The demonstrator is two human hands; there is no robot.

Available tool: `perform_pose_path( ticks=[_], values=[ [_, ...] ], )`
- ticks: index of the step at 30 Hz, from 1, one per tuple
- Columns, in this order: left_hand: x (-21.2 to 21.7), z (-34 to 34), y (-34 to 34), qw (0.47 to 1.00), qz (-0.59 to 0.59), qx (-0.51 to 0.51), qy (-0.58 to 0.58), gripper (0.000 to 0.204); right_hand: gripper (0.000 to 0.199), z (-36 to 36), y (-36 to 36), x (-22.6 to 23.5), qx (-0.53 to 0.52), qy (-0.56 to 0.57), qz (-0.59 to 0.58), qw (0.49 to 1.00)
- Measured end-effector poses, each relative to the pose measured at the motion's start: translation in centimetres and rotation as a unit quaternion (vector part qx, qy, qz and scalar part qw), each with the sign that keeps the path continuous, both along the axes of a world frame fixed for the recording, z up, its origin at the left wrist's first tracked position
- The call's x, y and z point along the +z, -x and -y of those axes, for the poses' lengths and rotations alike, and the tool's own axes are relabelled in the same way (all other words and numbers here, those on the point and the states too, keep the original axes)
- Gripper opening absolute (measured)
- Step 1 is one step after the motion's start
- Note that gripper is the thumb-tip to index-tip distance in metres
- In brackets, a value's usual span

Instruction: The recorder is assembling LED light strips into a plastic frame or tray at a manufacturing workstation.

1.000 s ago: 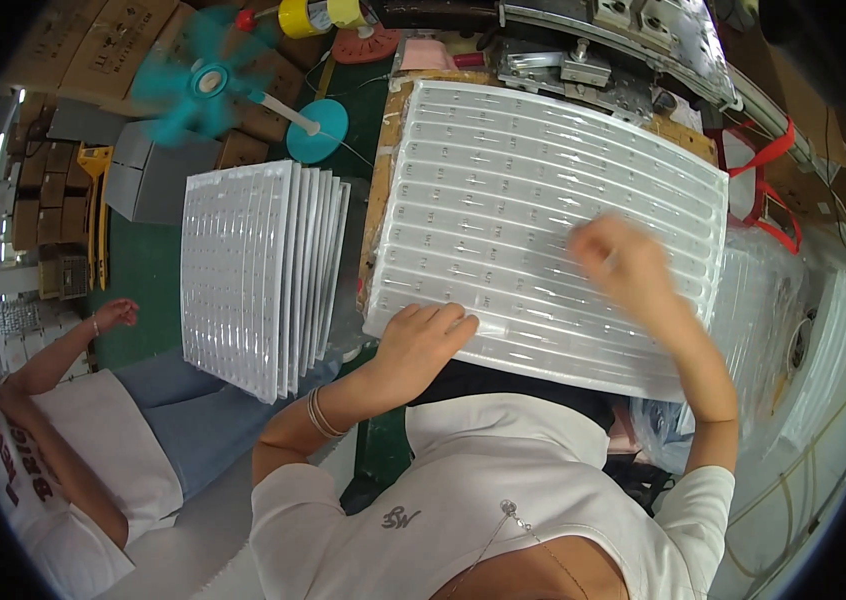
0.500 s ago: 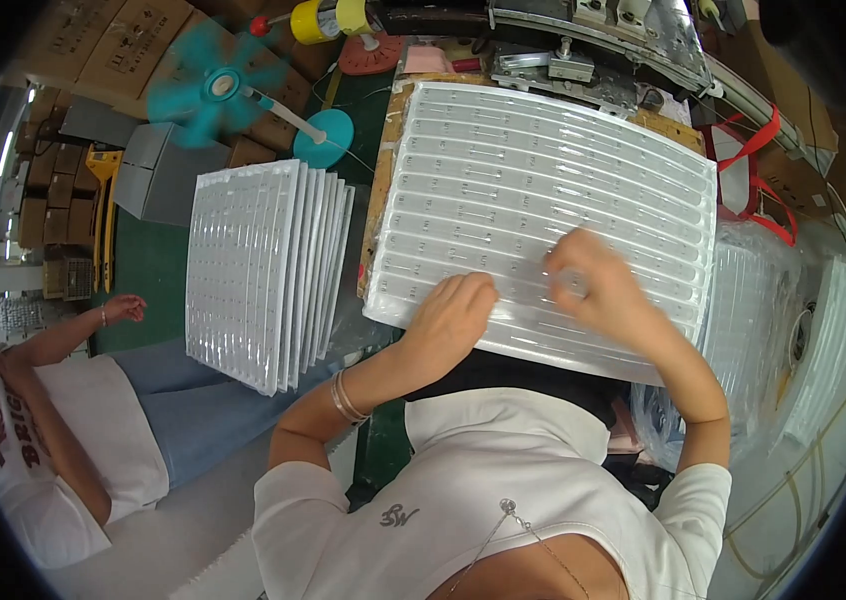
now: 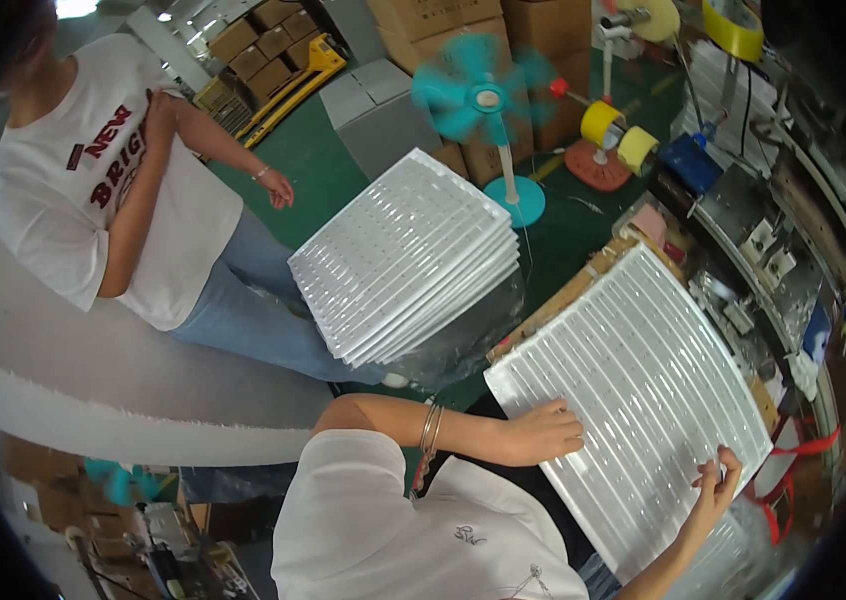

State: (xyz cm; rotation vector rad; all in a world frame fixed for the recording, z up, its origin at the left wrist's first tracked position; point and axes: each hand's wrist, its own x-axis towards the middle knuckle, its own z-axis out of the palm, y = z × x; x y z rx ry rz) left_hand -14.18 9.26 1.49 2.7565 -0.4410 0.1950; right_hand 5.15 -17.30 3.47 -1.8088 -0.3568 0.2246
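Note:
A white ribbed panel (image 3: 633,390) with rows of raised strips and a clear, shiny surface lies tilted across the work surface in front of me. My left hand (image 3: 548,435) rests over its near left edge, fingers curled and pressed together; whether they pinch something is hidden. Toward the panel's right end, my right hand (image 3: 715,485) is over the strips with bent fingers apart, and nothing shows in it. Left of the panel stands a stack of similar white panels (image 3: 403,260).
A person (image 3: 133,200) in a white shirt and jeans stands beyond the stack. A teal fan (image 3: 486,97) turns behind it. Yellow tape rolls (image 3: 603,125) sit on a stand farther right. Metal machinery (image 3: 763,260) borders the far side; a red strap (image 3: 808,443) hangs at right.
The view has swung left, so the panel, stack and person appear shifted right and turned. My right hand has moved to the panel's right end and its fingers have spread. My left stays at the near edge.

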Motion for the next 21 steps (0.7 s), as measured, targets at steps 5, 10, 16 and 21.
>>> perform_pose_path(
  ticks=[5,10,16,21],
  values=[
    [1.4,-1.0,-1.5,0.995,0.034,0.044,0.080,0.026,0.022,-0.4,-1.9,0.3,0.000,-0.026,-0.014,1.000],
    [3.7,-3.3,-6.7,0.981,0.086,0.026,0.174,0.022,0.024,1.0,-3.5,2.1,-0.030,0.008,0.033,0.999],
    [7.0,-3.8,-13.8,0.970,0.169,0.052,0.168,0.030,0.028,-0.3,-6.3,6.2,-0.057,-0.089,0.002,0.994],
    [11.4,0.1,-24.8,0.953,0.255,0.074,0.145,0.036,0.026,0.9,-9.1,7.6,-0.097,-0.130,0.074,0.984]
  ],
)
